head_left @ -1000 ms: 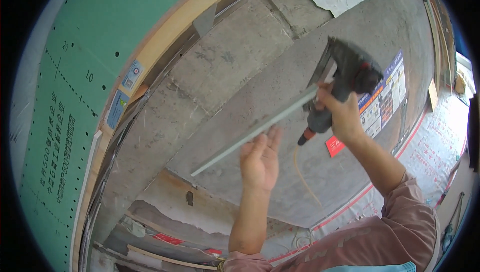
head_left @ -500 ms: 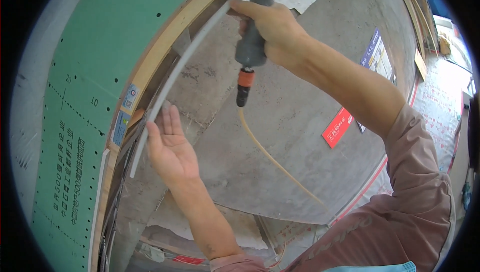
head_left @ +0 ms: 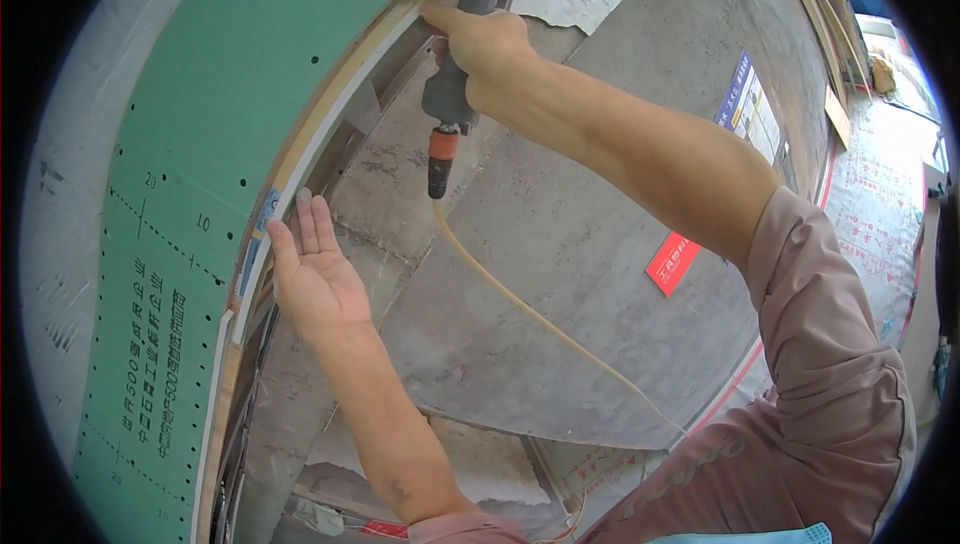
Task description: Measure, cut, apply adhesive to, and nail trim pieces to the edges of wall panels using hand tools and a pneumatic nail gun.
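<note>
My right hand [head_left: 485, 44] is wrapped round the dark grey grip of what looks like an air nail gun [head_left: 448, 94], whose head is cut off at the top. Its index finger reaches to the upper end of a thin white strip [head_left: 335, 114]. The strip lies along the pale wood edge [head_left: 290, 149] beside the green board [head_left: 210, 124]. Lower down, my left hand [head_left: 325, 284] is palm up with fingers stretched out and its thumb against the strip. From the tool's orange and black coupling [head_left: 442, 159] hangs a yellowish hose [head_left: 530, 309].
The green board with dark dots fills the left side. A grey concrete surface [head_left: 560, 244] lies beyond my hands, with a red sign [head_left: 672, 262] and a purple-and-white poster [head_left: 752, 114]. Wood strips [head_left: 815, 14] lean at the upper right. The hose trails toward the lower right.
Both hands have moved left toward the board, with the nail gun. The white strip, which stood off the wood edge, now lies against it.
</note>
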{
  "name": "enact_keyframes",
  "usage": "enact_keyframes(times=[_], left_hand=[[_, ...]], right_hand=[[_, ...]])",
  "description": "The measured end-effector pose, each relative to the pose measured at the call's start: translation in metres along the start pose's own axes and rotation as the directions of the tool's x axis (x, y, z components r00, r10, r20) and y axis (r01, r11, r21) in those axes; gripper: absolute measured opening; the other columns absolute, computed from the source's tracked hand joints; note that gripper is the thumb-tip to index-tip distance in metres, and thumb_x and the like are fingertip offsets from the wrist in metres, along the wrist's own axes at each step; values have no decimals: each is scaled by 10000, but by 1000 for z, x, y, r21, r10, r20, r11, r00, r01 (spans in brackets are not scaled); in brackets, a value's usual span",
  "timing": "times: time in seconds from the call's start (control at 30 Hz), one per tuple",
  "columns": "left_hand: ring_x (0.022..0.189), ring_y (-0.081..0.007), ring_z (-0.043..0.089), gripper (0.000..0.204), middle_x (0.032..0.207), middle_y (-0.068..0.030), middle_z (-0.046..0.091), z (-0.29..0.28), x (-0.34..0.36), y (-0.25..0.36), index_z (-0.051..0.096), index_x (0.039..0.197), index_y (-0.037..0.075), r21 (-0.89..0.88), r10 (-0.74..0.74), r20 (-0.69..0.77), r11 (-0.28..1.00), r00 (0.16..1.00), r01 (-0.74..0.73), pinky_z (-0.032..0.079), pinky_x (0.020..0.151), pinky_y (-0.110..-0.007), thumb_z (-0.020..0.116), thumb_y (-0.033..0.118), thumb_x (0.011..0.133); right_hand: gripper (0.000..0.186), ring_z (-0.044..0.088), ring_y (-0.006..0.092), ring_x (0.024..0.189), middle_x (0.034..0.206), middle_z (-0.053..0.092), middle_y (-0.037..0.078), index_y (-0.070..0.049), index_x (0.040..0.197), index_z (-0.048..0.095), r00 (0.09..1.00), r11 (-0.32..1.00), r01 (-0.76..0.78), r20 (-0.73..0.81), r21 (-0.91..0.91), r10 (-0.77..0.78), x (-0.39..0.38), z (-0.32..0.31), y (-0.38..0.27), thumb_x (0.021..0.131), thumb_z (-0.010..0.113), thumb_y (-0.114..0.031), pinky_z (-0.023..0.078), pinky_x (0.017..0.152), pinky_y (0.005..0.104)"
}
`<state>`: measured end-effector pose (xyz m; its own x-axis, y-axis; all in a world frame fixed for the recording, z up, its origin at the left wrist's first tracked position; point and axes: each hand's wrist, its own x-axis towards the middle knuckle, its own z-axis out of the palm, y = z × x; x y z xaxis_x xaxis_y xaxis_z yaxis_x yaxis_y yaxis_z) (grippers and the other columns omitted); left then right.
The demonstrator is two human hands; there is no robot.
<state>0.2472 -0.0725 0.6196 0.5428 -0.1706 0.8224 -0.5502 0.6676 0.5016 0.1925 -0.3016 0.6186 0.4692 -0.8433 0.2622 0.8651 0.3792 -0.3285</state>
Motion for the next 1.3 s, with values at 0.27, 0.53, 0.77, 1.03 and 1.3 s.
enact_keyframes(times=[0.27, 0.53, 0.77, 1.03, 1.3], left_hand=[[1284, -369, 508, 497, 1329, -303, 479, 16, 1, 3, 341, 1333, -194, 68, -17, -41, 998, 999, 20, 487, 1089, -445, 536, 145, 1027], [1255, -393, 530, 577, 1329, -323, 487, 16, 1, 17, 287, 1377, -195, 202, -91, -16, 975, 996, 92, 500, 1067, -469, 520, 211, 1039], [1128, -376, 597, 637, 1273, -315, 532, 30, -1, 24, 258, 1441, -125, 318, -191, -62, 927, 980, 201, 542, 960, -511, 546, 265, 1028], [1053, -346, 622, 559, 1171, -262, 593, 10, 7, 13, 375, 1356, -91, 318, -182, -8, 932, 983, 175, 548, 933, -517, 599, 273, 996], [1020, -248, 608, 237, 1128, -71, 641, 15, 26, -2, 660, 1066, 93, 562, 440, 795, -278, 417, -779, 454, 878, -476, 696, 156, 840]], right_hand=[[263, 561, 162, 664, 798, 622, 64, 8, 913, 673, 999, 992, 49, -1, -114, -50, -3, 8, -8, 840, 795, -213, 484, 598, 372], [332, 622, 246, 851, 999, 645, 148, 45, 990, 679, 998, 975, -37, -50, -219, 27, -12, 16, -15, 818, 813, -206, 521, 690, 455], [276, 637, 236, 726, 873, 670, 131, 59, 929, 694, 998, 990, 4, -67, -143, -14, 20, 23, -11, 799, 826, -145, 528, 605, 417], [227, 560, 216, 688, 818, 623, 96, 41, 902, 664, 989, 987, 138, -46, -87, -143, 9, 31, -8, 807, 797, -116, 454, 599, 401], [131, 554, 177, 566, 703, 601, 54, -50, 846, 637, 985, 994, 101, 146, -35, -95, 82, 6, -8, 854, 762, -90, 489, 524, 356]])
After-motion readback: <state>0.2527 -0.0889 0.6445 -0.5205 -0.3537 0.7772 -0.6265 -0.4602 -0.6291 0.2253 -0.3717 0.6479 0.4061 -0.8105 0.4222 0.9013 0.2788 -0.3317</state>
